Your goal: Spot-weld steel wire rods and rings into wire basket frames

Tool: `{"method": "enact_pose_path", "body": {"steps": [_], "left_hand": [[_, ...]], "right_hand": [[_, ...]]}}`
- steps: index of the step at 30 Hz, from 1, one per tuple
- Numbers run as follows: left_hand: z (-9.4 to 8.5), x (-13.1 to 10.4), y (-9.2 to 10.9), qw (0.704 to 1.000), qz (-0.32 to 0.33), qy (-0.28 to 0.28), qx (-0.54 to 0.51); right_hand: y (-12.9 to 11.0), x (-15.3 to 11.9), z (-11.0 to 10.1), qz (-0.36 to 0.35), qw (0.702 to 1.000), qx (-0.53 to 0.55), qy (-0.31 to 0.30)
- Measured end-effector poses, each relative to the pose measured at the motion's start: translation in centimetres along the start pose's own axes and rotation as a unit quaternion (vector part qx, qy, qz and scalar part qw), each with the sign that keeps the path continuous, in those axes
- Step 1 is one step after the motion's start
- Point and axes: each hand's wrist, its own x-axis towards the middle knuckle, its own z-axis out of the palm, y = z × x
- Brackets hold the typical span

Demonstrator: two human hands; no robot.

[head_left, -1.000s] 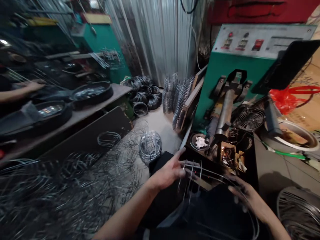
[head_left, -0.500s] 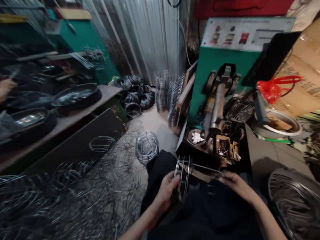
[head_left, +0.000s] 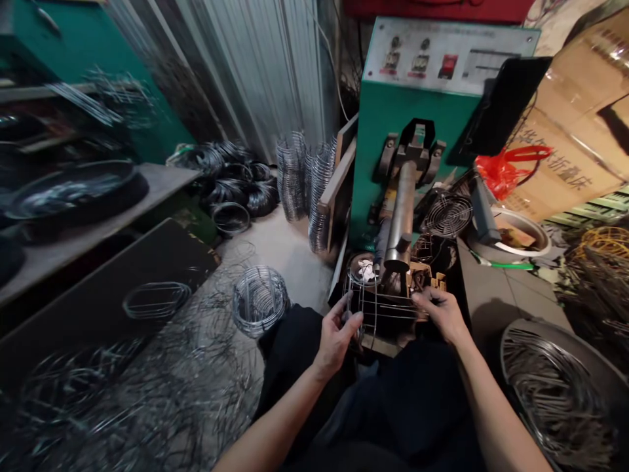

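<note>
My left hand (head_left: pixel 338 335) is closed on a small wire frame (head_left: pixel 376 313), held upright with its thin bars between thumb and fingers. My right hand (head_left: pixel 441 313) pinches the right ends of a few straight metal wires (head_left: pixel 396 307). These wires run level from the fingers across to the frame; whether they touch it I cannot make out. Both hands are above my lap, just below the metal cylinder (head_left: pixel 403 213) of a green machine (head_left: pixel 368 141). A small dish with white scraps (head_left: pixel 366 269) shows behind the frame.
On the floor at left stand a round bundle of wire frames (head_left: pixel 259 298) and scattered wire pieces (head_left: pixel 196 373). Stacked wire rings (head_left: pixel 322 196) lean by a board. A basin of wire rods (head_left: pixel 555 387) sits at right, with a red bag (head_left: pixel 504 172) and carton (head_left: pixel 574 131) beyond.
Both hands have risen toward the machine with the frame and wires. My right hand has come closer to the left. The camera view has shifted right.
</note>
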Motion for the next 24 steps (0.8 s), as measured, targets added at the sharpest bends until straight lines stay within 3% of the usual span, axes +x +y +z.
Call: {"method": "enact_pose_path", "body": {"steps": [9, 24], "left_hand": [[0.5, 1.6, -0.7, 0.999, 0.025, -0.025, -0.017], [1.5, 2.7, -0.8, 0.999, 0.007, -0.028, -0.016]], "right_hand": [[0.5, 2.0, -0.7, 0.003, 0.999, -0.031, -0.008], [0.1, 3.0, -1.4, -0.001, 0.999, -0.038, 0.0]]}}
